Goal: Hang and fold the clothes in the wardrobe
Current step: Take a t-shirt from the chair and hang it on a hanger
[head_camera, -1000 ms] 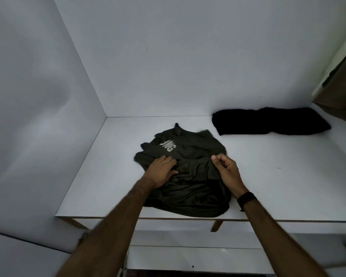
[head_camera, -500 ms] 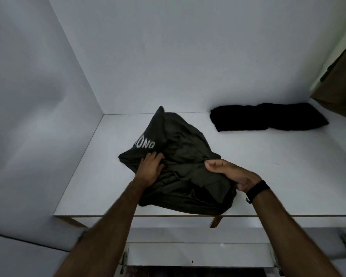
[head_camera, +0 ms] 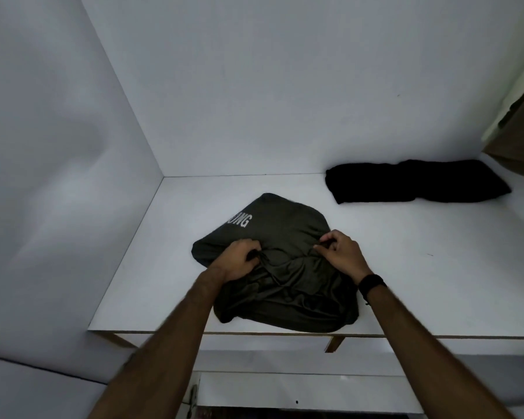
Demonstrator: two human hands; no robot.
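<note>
Both grips are closed on cloth: my left hand (head_camera: 239,259) and right hand (head_camera: 342,255) pinch the crumpled dark olive fabric garment (head_camera: 284,267) lying on the white wardrobe shelf (head_camera: 421,267).

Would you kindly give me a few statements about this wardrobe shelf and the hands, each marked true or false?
1. Both hands grip the dark green garment. True: the left hand and the right hand each pinch its fabric.
2. The black garment lies at the back right of the shelf. True.
3. The green garment hangs on a hanger. False: it lies bunched on the shelf.
4. The wristband is on the left wrist. False: it is on the right wrist.
5. The two garments touch. False: bare shelf shows between them.
</note>
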